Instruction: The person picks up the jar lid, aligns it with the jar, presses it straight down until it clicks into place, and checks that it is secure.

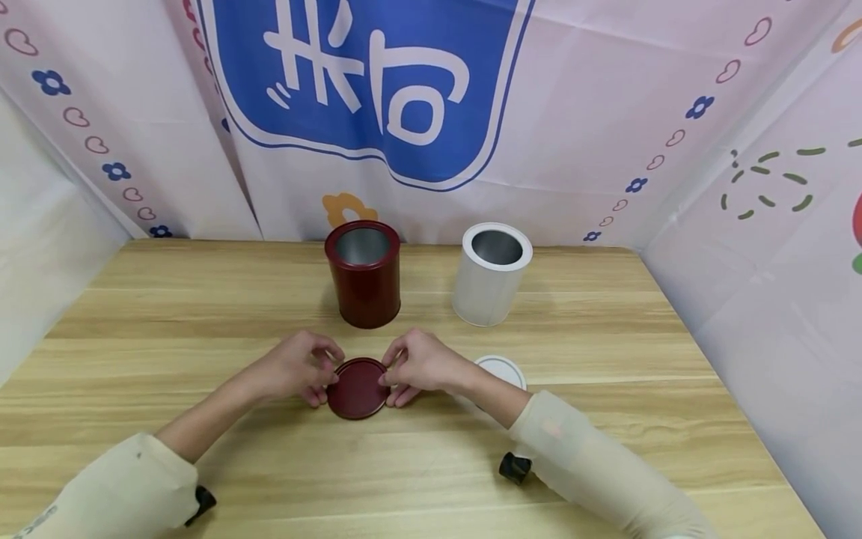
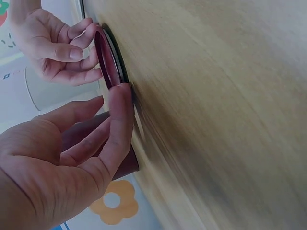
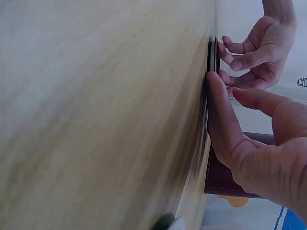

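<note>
A round dark red lid (image 1: pixel 358 389) lies low over the wooden table between both hands. My left hand (image 1: pixel 303 368) holds its left edge, with the thumb at the rim and bent fingers beside it. Across from it, my right hand (image 1: pixel 419 365) grips the right edge in the same way. The left wrist view shows the lid (image 2: pixel 108 57) edge-on, a dark shadow along its underside. Just beyond the hands an uncovered dark red can (image 1: pixel 369 292) stands upright, its metal inside visible.
An uncovered white can (image 1: pixel 488 292) stands upright right of the red one. A white lid (image 1: pixel 501 369) lies on the table (image 1: pixel 606 419), partly hidden behind the right forearm. Printed cloth (image 1: pixel 572 112) walls in the back and sides. Black wrist mounts (image 1: pixel 515 468) stick out below the sleeves.
</note>
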A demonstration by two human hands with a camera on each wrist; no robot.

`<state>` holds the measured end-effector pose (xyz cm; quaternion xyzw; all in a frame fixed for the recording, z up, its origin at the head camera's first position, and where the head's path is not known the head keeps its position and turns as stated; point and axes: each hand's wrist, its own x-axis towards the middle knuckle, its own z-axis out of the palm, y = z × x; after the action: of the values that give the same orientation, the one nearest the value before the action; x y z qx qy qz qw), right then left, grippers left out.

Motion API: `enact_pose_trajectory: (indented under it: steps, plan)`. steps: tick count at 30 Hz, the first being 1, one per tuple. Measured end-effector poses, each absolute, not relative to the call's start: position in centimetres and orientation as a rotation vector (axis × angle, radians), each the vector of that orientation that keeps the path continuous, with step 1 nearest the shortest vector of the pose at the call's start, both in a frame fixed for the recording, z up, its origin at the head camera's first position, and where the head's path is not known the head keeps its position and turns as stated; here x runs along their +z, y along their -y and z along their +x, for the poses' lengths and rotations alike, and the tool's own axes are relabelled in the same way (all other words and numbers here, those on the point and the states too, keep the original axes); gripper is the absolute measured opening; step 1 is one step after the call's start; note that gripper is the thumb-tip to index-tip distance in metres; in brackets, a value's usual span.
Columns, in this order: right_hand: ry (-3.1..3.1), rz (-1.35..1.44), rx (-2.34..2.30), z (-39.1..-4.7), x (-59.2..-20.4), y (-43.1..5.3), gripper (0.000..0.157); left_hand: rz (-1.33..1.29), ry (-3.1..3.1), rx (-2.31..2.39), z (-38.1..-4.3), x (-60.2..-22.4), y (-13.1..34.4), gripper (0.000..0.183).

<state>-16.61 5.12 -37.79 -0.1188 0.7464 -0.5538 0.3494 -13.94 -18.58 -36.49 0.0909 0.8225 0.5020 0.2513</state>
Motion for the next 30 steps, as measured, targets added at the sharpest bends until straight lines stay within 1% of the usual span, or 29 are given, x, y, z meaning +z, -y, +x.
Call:
enact_pose_trajectory:
  steps: [9,20,30]
  plan:
    - [-1.924,-0.308,-1.444,-16.62,-37.85,-5.21,0.019,0.200,-2.184,1.457,-13.95,-36.91,18.61,0.036]
    - [-1.874,-0.274,-1.489,-16.89,-37.67,-5.43,0.020,0.136,-2.214,1.482,-14.05,-37.41,18.80,0.036]
    - [-1.854,-0.254,-1.535,-17.21,-36.99,-5.64,0.021,0.064,-2.288,1.480,-14.31,-36.67,18.24,0.032]
